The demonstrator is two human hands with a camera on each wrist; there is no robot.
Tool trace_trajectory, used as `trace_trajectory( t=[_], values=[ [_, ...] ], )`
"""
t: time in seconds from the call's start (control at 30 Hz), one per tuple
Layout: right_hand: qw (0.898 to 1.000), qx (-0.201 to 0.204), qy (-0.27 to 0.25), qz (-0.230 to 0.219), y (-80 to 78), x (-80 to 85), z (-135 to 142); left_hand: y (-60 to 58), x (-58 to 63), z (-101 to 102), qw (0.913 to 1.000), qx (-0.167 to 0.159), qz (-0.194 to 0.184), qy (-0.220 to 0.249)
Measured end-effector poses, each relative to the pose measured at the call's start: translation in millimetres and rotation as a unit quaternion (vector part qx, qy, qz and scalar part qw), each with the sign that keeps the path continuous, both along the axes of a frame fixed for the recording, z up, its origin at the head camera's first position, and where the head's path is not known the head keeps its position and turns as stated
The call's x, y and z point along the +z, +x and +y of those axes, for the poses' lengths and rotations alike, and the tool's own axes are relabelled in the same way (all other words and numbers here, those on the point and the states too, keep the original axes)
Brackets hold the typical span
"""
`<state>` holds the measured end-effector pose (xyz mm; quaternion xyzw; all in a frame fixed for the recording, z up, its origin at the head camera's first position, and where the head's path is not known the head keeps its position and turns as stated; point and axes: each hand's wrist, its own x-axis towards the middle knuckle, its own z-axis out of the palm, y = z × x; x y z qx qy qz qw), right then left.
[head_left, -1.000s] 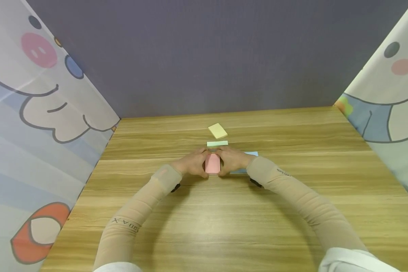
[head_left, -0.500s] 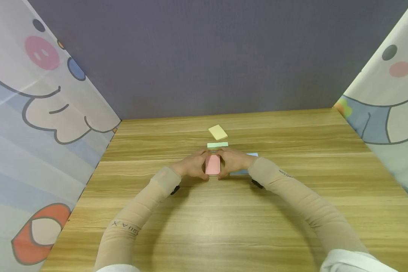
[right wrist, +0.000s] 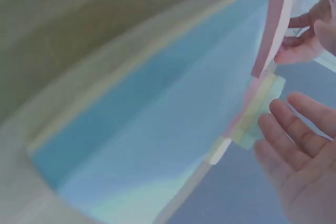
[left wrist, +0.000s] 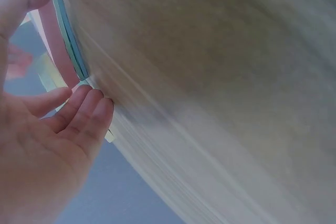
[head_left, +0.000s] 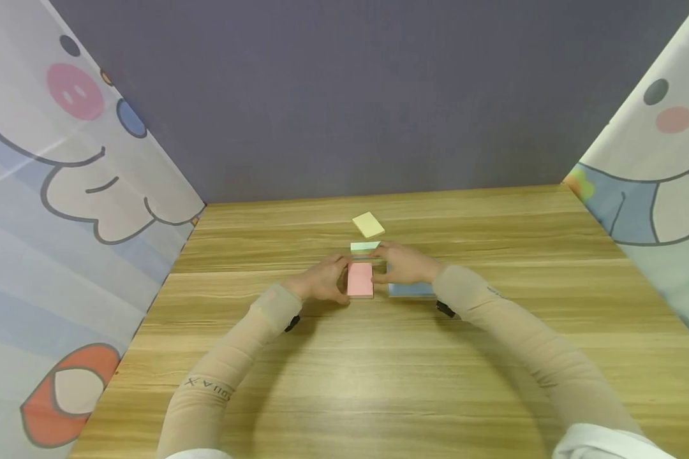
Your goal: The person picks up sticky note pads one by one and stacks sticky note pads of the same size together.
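A pink sticky-note pad lies lengthwise on a thin green and teal stack, seen edge-on in the left wrist view. My left hand holds its left side, thumb at the near end and fingertips at the far end. To the pad's right is my right hand, a small gap from it; in the right wrist view its fingers are spread, with nothing between them. Below that hand lies a wide blue pad, partly hidden by it. Just behind the pink pad, a pale green pad is partly covered by the right fingers.
A yellow pad lies askew farther back on the wooden table. A dark grey panel rises at the table's far edge. Cartoon-printed sheets stand on the left and right sides.
My right hand has let go of the pink pad's right side and shifted slightly right and up. The left hand stays at the pad. The head view has tilted slightly.
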<state>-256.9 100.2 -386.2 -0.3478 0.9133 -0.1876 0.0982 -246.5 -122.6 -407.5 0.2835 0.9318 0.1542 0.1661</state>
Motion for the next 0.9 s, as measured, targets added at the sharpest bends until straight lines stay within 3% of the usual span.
trace_trajectory(
  t=[0.27,0.5,0.7,0.9],
  values=[
    [1.000,-0.012,-0.012,0.018,-14.7,16.1,12.2,1.4,-0.7,-1.0,1.0000,-0.004,0.003,-0.003],
    [0.997,-0.028,-0.044,0.062,-37.2,30.5,20.2,1.3,-0.4,0.9,1.0000,-0.002,-0.008,0.000],
    [0.997,-0.051,-0.038,0.052,-57.5,41.4,16.8,-0.3,-2.3,1.6,1.0000,0.000,0.000,0.005],
    [0.996,-0.075,-0.049,0.024,-79.9,41.9,11.2,-0.9,-0.7,3.5,0.9999,0.004,0.006,0.008]
  ],
)
